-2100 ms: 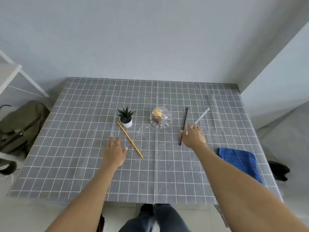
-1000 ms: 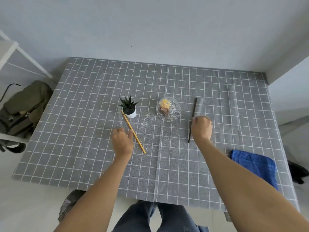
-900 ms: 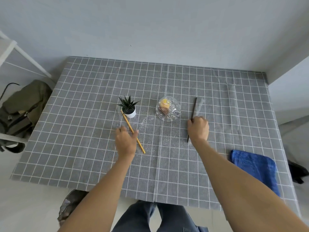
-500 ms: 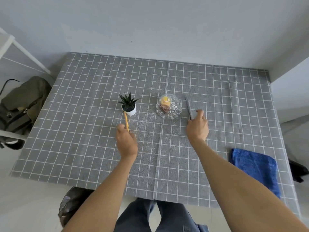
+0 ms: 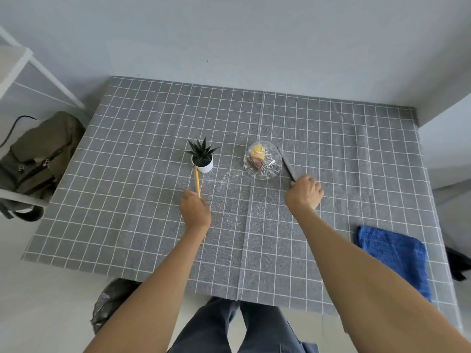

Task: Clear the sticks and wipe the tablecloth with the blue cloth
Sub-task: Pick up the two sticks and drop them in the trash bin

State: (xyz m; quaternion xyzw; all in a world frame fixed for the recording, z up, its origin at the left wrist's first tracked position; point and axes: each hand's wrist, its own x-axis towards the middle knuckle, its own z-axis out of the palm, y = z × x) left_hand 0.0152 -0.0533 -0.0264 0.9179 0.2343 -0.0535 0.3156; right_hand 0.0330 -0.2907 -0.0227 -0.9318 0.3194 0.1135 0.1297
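Covering the bench, a grey grid tablecloth [image 5: 331,138] carries white crumbs mid-surface, a small potted plant [image 5: 202,156], a glass dome dish [image 5: 263,163] and a folded blue cloth [image 5: 397,258] near the right edge. Left hand [image 5: 195,208] grips a yellow stick [image 5: 197,182]; right hand [image 5: 303,192] is closed on a dark stick [image 5: 286,164] beside the dish. Pale walls behind, an olive backpack [image 5: 35,154] on the floor at left.

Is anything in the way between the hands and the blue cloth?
Nothing visible blocks it. The blue cloth lies alone near the tablecloth's right edge. But the right hand holds the dark stick and the left hand the yellow stick.
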